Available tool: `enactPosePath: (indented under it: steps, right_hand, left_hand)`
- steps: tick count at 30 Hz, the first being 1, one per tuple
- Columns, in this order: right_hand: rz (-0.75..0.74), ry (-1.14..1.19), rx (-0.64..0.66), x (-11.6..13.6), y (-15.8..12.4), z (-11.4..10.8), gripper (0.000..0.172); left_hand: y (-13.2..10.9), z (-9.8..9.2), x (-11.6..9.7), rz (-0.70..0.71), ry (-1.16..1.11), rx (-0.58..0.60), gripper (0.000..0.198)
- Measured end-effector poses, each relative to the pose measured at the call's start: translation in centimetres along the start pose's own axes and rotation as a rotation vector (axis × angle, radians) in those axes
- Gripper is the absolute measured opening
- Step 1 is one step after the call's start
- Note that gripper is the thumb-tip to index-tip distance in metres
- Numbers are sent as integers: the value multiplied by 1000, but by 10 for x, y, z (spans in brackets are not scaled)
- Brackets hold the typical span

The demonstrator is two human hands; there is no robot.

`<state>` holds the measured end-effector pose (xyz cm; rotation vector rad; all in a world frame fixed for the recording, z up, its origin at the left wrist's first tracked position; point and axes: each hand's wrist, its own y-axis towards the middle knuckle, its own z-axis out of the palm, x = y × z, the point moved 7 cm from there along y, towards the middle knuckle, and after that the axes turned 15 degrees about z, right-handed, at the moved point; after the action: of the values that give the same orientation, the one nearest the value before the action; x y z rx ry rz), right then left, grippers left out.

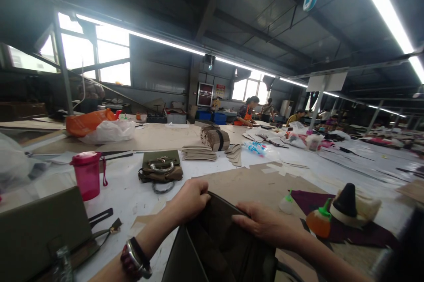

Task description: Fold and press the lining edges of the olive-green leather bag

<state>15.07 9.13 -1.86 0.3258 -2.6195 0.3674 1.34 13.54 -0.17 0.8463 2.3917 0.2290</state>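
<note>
Right in front of me a dark olive handbag [228,233] stands with its mouth facing up, its dark inside showing. My left hand [194,198] is closed over the far top edge of the bag, fingers curled and thumb against it. On the same edge, further right, my right hand [261,222] grips with the thumb inside and the other fingers behind the panel. The lower part of the bag runs out of the picture. A finished-looking olive handbag [161,168] with wrapped handles lies beyond my left hand. Another olive bag [43,229] is at the left edge.
A pink lidded cup [86,176] stands at left. At right are an orange glue bottle [319,221], a small clear bottle [286,202] and a black cone [345,202] on dark red material. Stacked beige pieces [213,138] lie further back. Co-workers [247,112] are across the table.
</note>
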Motion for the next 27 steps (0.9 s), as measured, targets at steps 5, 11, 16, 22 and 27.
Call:
enactPosePath:
  steps: [5,11,16,22,27]
  right_hand:
    - [-7,-60,17,8,8,3,22]
    - [-32,-106,-4,14,9,5,26]
    - [-22,-133,-10,14,6,6,28]
    - [-118,-19,53,15,8,11,31]
    - [-99,56,127,16,17,11,33]
  left_hand:
    - [-2,-2,-3,20,-13,17,22]
    - [-6,-4,-1,40,-35,20,23]
    - [-7,-5,0,45,-49,23,22]
    - [-9,-5,3,30,-55,8,20]
    - [-11,-5,3,26,-54,-4,19]
